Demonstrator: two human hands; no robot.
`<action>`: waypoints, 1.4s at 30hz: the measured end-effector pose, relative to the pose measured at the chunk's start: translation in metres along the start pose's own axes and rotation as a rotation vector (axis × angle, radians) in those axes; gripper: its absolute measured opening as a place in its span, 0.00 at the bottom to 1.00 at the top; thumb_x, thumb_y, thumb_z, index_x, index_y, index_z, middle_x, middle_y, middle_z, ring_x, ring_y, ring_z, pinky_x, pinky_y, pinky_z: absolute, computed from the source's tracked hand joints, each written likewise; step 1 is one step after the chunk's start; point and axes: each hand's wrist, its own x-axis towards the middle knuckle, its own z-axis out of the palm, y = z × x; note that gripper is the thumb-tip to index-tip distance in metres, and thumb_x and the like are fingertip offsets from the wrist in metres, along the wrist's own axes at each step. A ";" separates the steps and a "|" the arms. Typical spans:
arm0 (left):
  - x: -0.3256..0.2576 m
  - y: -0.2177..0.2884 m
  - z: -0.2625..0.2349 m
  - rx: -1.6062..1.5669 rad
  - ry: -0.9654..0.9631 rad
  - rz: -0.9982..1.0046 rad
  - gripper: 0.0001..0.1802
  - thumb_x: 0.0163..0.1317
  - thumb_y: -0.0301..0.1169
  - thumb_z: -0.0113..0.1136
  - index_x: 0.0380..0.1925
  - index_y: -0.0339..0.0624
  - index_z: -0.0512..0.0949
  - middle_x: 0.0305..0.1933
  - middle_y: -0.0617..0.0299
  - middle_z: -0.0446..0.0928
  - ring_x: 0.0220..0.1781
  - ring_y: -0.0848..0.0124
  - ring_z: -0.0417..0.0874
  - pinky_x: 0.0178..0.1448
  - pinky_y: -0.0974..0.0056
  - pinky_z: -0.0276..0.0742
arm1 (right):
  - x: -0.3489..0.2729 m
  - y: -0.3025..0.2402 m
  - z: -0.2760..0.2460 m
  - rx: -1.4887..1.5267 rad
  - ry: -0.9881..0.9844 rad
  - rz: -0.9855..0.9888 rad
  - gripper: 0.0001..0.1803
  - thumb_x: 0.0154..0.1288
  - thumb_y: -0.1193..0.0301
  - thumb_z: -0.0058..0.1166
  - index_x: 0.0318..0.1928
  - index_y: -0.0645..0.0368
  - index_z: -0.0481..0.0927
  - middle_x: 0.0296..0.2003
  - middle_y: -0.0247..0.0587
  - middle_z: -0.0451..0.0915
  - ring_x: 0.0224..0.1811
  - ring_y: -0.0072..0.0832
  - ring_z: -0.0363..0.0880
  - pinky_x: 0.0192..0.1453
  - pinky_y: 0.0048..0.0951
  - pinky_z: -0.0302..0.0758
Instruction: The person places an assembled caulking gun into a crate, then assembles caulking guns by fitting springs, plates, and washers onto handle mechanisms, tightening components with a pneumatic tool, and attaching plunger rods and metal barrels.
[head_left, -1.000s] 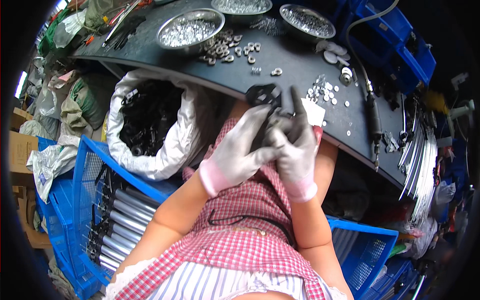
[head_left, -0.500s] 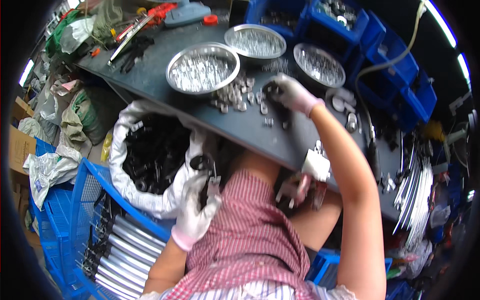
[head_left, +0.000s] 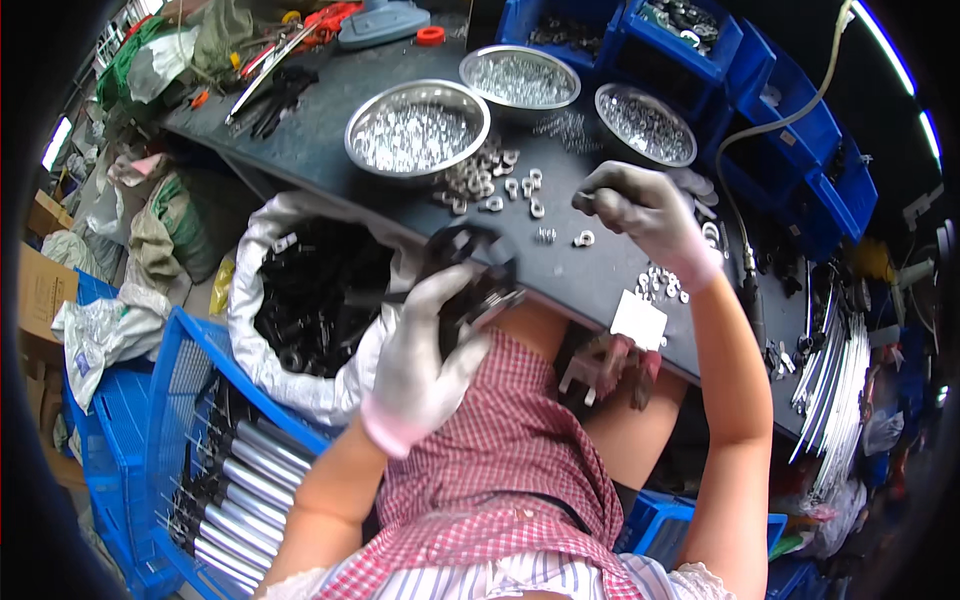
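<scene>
My left hand (head_left: pixel 422 365), in a white glove with a pink cuff, is closed on a black plastic part (head_left: pixel 468 255), blurred by motion, at the table's front edge. Above the tabletop my right hand (head_left: pixel 648 215), gloved alike, pinches a small dark piece (head_left: pixel 584 201) whose kind I cannot make out. Below that hand lie a metal ring-shaped fitting (head_left: pixel 584 239) and a few small springs (head_left: pixel 544 235). A loose heap of similar metal fittings (head_left: pixel 478 178) spreads beside the nearest steel bowl (head_left: pixel 353 150).
Two more steel bowls (head_left: pixel 577 92) (head_left: pixel 600 112) of small metal parts stand farther back, before blue bins (head_left: pixel 790 140). A white sack (head_left: pixel 245 330) of black parts sits left of my lap. Below it, a blue crate (head_left: pixel 165 400) holds metal tubes. A red clamp-like fixture (head_left: pixel 612 368) juts from the table edge.
My left hand has risen from beside the sack toward the table edge with the black part. My right hand has drawn back rightward from the heap of fittings, uncovering more tabletop.
</scene>
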 end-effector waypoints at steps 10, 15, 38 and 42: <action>0.051 0.037 0.065 0.145 -0.168 0.798 0.65 0.50 0.15 0.64 0.71 0.51 0.21 0.59 0.38 0.69 0.49 0.48 0.82 0.47 0.57 0.82 | -0.121 -0.081 0.039 -1.227 0.408 -0.538 0.10 0.47 0.71 0.62 0.31 0.56 0.76 0.27 0.36 0.70 0.28 0.33 0.76 0.29 0.32 0.74; 0.048 0.060 0.067 0.169 -0.255 0.845 0.67 0.49 0.20 0.69 0.71 0.54 0.22 0.61 0.38 0.68 0.53 0.46 0.79 0.48 0.57 0.82 | -0.144 -0.087 0.034 -1.391 0.497 -0.530 0.09 0.45 0.71 0.59 0.30 0.55 0.76 0.26 0.34 0.68 0.27 0.31 0.75 0.29 0.31 0.74; 0.034 0.072 0.086 0.245 -0.333 0.694 0.55 0.45 0.31 0.74 0.70 0.44 0.49 0.54 0.46 0.73 0.40 0.50 0.83 0.37 0.58 0.82 | -0.168 -0.061 0.039 -1.113 0.663 -0.382 0.07 0.48 0.70 0.64 0.29 0.55 0.79 0.26 0.36 0.73 0.26 0.34 0.78 0.29 0.32 0.74; 0.034 0.067 0.090 0.134 -0.360 0.685 0.46 0.54 0.29 0.63 0.71 0.50 0.49 0.51 0.49 0.72 0.37 0.53 0.83 0.31 0.57 0.82 | -0.165 -0.059 0.044 -0.973 0.689 -0.302 0.06 0.48 0.73 0.64 0.28 0.56 0.79 0.27 0.38 0.76 0.28 0.37 0.78 0.31 0.34 0.74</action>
